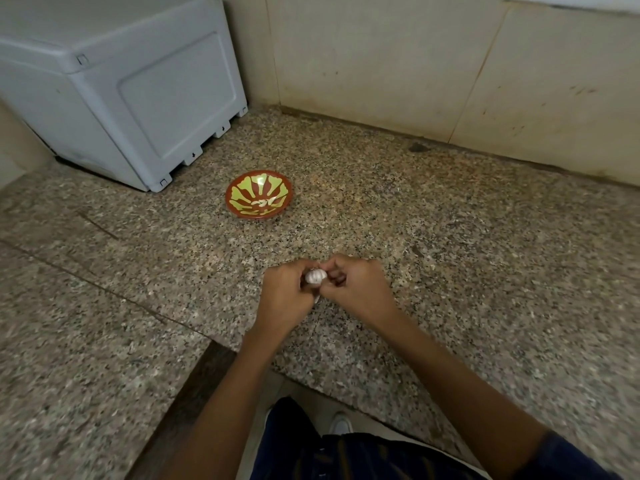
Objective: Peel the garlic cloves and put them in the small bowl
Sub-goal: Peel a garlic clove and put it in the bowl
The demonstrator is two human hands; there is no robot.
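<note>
A whitish garlic bulb (pixel 315 276) sits between my two hands, just above the granite counter near its front edge. My left hand (pixel 287 292) grips it from the left with curled fingers. My right hand (pixel 353 284) pinches its right side with thumb and fingertips. A bit of pale skin hangs below the bulb. The small red bowl (pixel 259 195) with a yellow-green pattern stands on the counter farther back and to the left. A few pale peeled cloves (pixel 265 202) lie inside it.
A large grey-white plastic box (pixel 131 98) stands at the back left, close to the bowl. A beige tiled wall (pixel 415 64) runs along the back. The granite counter (pixel 450 237) has an inner corner edge at the lower left of my arms.
</note>
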